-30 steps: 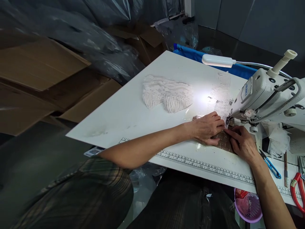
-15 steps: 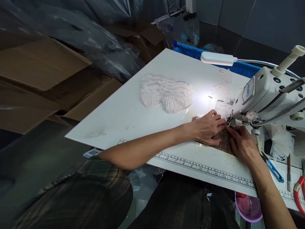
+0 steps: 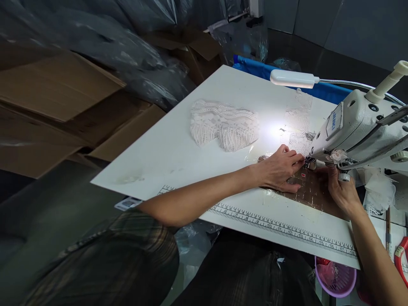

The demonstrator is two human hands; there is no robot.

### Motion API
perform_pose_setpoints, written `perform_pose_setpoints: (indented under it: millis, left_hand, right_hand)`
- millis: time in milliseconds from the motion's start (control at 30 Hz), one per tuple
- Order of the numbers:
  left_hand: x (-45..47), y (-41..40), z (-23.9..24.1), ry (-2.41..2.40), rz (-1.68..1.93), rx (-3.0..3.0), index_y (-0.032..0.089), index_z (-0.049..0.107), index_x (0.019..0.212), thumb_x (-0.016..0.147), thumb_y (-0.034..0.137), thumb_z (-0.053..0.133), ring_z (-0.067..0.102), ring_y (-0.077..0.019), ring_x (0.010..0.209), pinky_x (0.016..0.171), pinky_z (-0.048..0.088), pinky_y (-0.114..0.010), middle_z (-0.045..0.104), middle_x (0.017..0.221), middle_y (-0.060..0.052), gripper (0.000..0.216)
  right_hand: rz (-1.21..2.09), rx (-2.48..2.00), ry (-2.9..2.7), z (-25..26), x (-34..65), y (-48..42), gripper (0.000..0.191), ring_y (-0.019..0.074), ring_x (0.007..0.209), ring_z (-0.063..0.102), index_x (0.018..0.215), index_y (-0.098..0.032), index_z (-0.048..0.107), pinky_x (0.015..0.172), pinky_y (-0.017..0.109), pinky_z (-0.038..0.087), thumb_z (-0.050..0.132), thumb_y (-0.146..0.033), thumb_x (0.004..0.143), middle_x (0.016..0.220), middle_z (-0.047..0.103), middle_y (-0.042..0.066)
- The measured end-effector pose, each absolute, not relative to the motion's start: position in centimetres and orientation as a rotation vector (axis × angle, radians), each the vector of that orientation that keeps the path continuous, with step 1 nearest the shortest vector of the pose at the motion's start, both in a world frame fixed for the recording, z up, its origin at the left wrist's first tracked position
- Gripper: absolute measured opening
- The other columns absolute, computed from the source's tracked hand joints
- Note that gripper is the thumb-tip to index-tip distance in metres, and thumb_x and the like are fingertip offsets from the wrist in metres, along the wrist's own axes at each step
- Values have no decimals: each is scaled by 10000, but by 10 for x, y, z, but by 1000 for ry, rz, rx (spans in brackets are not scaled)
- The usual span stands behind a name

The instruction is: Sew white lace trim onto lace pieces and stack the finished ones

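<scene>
A white sewing machine stands at the right, with its presser foot low over a brown plate. White lace lies behind and left of the foot. My left hand rests by the foot, its bent fingers closed on the lace edge and its thumb out over the plate. My right hand is right of the foot, under the machine head. Its fingertips are partly hidden by the machine, so what they hold is unclear. A small pink-and-white speck shows on the plate between my hands.
Gathered lace pieces lie left on the white table. A lit lamp hangs above. Red-handled scissors and a thin brown-handled tool lie at right. Below hangs a purple basket; cardboard boxes stand left.
My right hand has moved right, away from the left fingertips, and in under the machine head, uncovering more of the brown plate. The left hand stays nearly in place. The view has shifted slightly.
</scene>
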State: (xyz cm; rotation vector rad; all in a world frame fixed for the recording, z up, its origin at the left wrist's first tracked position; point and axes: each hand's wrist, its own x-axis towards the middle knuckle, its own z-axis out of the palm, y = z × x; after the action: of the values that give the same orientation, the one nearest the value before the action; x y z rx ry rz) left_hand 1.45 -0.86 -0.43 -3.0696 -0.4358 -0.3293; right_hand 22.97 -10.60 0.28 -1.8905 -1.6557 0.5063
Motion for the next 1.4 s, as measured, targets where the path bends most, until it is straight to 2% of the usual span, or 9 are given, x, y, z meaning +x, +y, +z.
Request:
perform_pose_setpoints:
  millis: [167, 333, 467, 600, 800, 1000, 1133, 1233, 1400]
  left_hand:
    - [15, -8, -4, -462, -326, -3096, 92, 606, 1228, 912, 571, 479, 537, -270, 998, 869, 332, -415, 601, 1256, -161, 588]
    - [14, -6, -8, -500, -376, -3119, 82, 572, 1267, 899, 600, 490, 554, -282, 1013, 904, 353, -430, 588, 1287, -177, 640]
    - [12, -4, -13, -520, -458, -3148, 53, 490, 1353, 900, 607, 502, 535, -323, 1171, 1027, 333, -473, 531, 1381, -220, 715]
    - [12, -4, -16, -641, -497, -3152, 66, 358, 1464, 922, 614, 481, 379, -348, 1403, 1155, 232, -501, 378, 1536, -240, 780]
    - [14, -11, -11, -887, -217, -3110, 40, 345, 1481, 955, 712, 336, 244, -391, 1485, 1189, 168, -544, 285, 1589, -249, 854]
    - [10, -13, 3, -1047, -177, -2985, 39, 474, 1376, 932, 728, 386, 452, -417, 1316, 1049, 342, -531, 449, 1471, -277, 824]
    - [24, 23, 16, -755, -221, -3057, 103, 628, 1137, 1026, 289, 357, 600, -250, 1046, 909, 418, -377, 631, 1240, -173, 346]
    - [40, 58, 18, -566, -287, -3113, 172, 647, 1110, 958, 123, 377, 590, -203, 1036, 894, 408, -334, 637, 1244, -116, 314]
    - [44, 87, 15, -801, -233, -3120, 145, 665, 1073, 947, 326, 485, 592, -234, 880, 756, 425, -353, 642, 1141, -159, 285]
  right_hand:
    - [554, -1886, -1585, 1, 227, -102, 727, 268, 792, 650, 982, -163, 676, 750, 434, 544, 262, -755, 894, 881, 694, 136]
    - [523, -1912, -1546, -3, 224, -111, 754, 305, 982, 666, 1134, -159, 632, 859, 459, 534, 358, -797, 839, 1057, 697, 165]
    - [519, -1918, -1545, -9, 224, -117, 585, 278, 905, 681, 1090, -163, 641, 844, 442, 530, 439, -666, 869, 1005, 715, 148]
    - [431, -1877, -1615, -12, 221, -118, 431, 262, 915, 675, 1016, -185, 688, 877, 436, 519, 460, -523, 877, 1023, 708, 136]
    - [531, -1849, -1624, -6, 222, -119, 454, 254, 916, 671, 1059, -170, 681, 853, 425, 523, 477, -531, 875, 1002, 709, 126]
    - [641, -1846, -1609, 4, 234, -121, 473, 210, 727, 630, 1062, -176, 678, 654, 342, 520, 515, -573, 862, 836, 699, 75]
    - [727, -1753, -1488, 11, 242, -109, 349, 222, 726, 640, 867, -208, 697, 640, 340, 535, 581, -534, 819, 744, 695, 55]
    - [727, -1741, -1319, 14, 246, -96, 305, 229, 617, 623, 764, -207, 676, 522, 332, 508, 582, -493, 810, 575, 620, 40]
    - [554, -1717, -1366, 21, 250, -74, 411, 180, 476, 541, 896, -217, 691, 410, 307, 439, 418, -523, 928, 577, 603, 34]
